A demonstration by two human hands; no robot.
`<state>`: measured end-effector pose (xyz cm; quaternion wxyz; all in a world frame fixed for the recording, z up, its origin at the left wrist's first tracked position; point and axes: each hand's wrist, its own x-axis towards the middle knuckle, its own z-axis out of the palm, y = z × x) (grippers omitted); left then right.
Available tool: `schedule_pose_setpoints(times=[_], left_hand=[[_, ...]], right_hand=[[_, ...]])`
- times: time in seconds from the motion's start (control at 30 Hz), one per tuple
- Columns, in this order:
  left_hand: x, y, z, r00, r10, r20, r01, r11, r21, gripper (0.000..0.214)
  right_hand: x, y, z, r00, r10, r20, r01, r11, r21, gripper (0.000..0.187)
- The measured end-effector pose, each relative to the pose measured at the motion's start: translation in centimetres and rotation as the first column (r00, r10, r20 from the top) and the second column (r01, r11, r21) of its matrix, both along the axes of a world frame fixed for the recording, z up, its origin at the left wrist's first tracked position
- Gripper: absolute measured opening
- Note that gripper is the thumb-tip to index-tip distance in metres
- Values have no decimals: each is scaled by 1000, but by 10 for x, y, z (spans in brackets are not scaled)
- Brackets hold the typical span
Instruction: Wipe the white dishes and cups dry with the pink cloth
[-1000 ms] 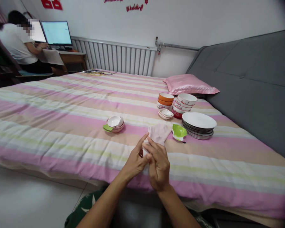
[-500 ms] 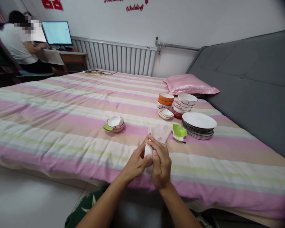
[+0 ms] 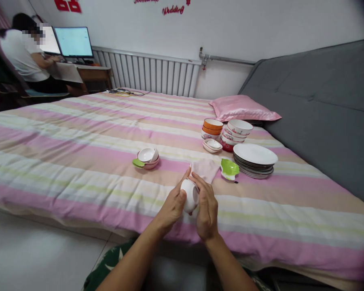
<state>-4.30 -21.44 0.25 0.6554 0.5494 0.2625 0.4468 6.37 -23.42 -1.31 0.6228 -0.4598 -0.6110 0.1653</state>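
A small white bowl [image 3: 188, 195], tipped on its side with its outside toward me, is between my hands above the near edge of the bed. My left hand [image 3: 172, 207] grips it, thumb on the near side and fingers behind. My right hand [image 3: 206, 208] cups the bowl's right side, fingertips against it and the palm a little apart. Just beyond lies a folded pale pink cloth [image 3: 206, 166], partly hidden by my fingers. To its right is a green leaf-shaped dish [image 3: 229, 168]. Over to the left, small nested dishes [image 3: 150, 164] include a white one and a green-handled one.
A stack of plates [image 3: 255, 154] stands right of the leaf dish. Behind are orange bowls [image 3: 212, 128], white and red bowls [image 3: 237, 133] and small dishes [image 3: 212, 146]. A pink pillow [image 3: 245, 107] rests by the grey headboard [image 3: 315, 89]. A person [image 3: 24, 60] sits at a desk far left.
My right hand has opened slightly away from my left, and its thumb has come off the bowl. The white bowl is turned and more of it shows.
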Motion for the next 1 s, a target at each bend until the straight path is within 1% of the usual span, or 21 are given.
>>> schedule_pose_setpoints(times=[0.17,0.3,0.5,0.57,0.63,0.77,0.87,1.0], left_hand=[[1,1,-3,988,9,157,15,988,-152,80],[2,2,0,972,31,233,28,969,-245,78],[2,3,5,938,144,314,-18,929,-371,68],[3,3,4,929,162,333,-29,929,-369,69],[3,4,2,925,156,346,-32,940,-339,72],[5,3,0,923,170,346,-62,951,-302,78],[6,2,0,921,185,343,-76,948,-308,76],[5,1,1,926,177,333,-57,939,-339,72]], right_hand=[[-1,1,-3,1000,10,-14,-11,999,-44,41],[-1,1,-5,1000,9,2,-9,999,-47,42],[-2,2,-5,995,19,102,-14,999,-49,41],[-2,3,-5,989,6,149,-1,999,-36,45],[-3,4,-5,984,-12,178,17,999,-27,52],[-3,4,-6,983,-38,181,46,998,-38,61],[-3,5,-7,983,-53,175,60,998,-35,63],[-2,6,-9,983,-77,164,81,997,-19,62]])
